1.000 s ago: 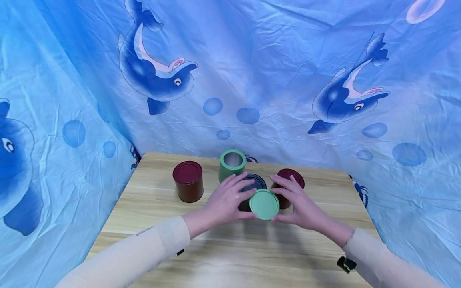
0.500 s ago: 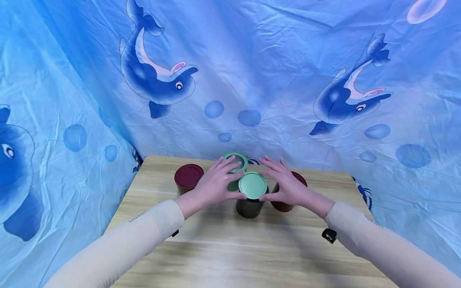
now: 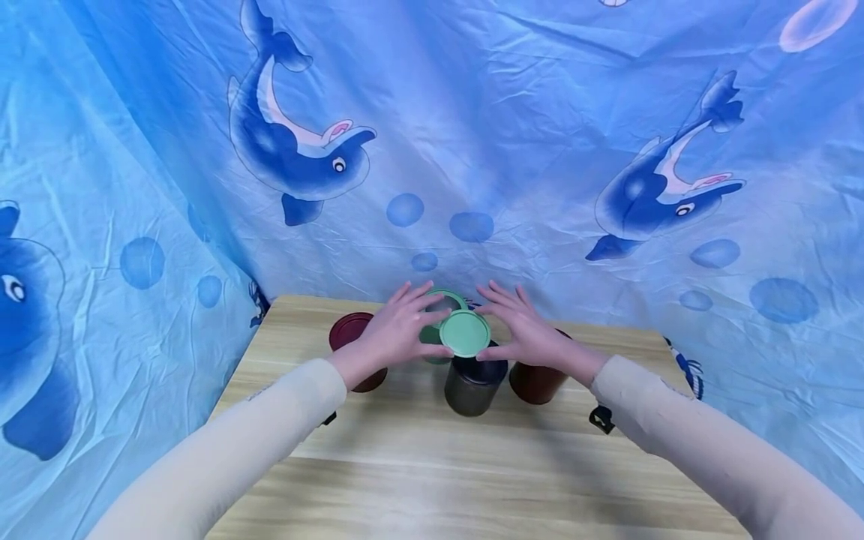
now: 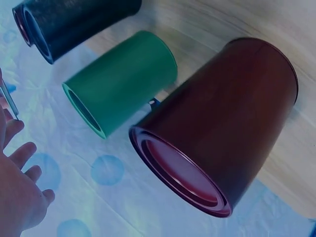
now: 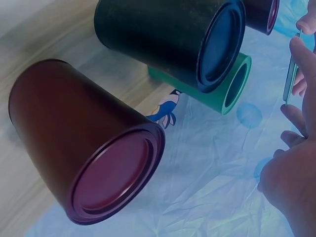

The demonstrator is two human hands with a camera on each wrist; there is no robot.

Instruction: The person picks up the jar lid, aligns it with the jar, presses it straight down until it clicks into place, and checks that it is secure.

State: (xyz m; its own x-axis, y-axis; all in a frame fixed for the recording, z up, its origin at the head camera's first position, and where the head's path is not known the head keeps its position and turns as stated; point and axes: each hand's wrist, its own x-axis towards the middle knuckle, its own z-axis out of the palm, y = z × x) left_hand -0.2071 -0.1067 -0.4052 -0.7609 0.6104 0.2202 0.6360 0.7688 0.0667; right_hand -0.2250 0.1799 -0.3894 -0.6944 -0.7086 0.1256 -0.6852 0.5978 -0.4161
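Observation:
Between my two hands a round light-green lid [image 3: 465,333] is held up above the cans, flat side up. My left hand [image 3: 398,328] pinches its left edge with thumb and fingertip, the other fingers spread. On the opposite edge my right hand [image 3: 525,331] grips it the same way. Behind and slightly left of the lid stands a green can [image 4: 123,81] without a cover, partly hidden by the lid and left hand in the head view. A dark blue-black can [image 3: 472,391] with its lid on stands nearer, just below the lid in that view.
One dark red lidded can [image 4: 222,118] stands to the left, partly behind the left hand. Another dark red can [image 5: 84,133] is on the right, below the right forearm. The wooden table [image 3: 432,480] ends at a blue dolphin-print curtain [image 3: 513,150].
Both hands have carried the green lid away from the person and a little left, from in front of the dark can toward the uncovered green can. The cans have stayed put.

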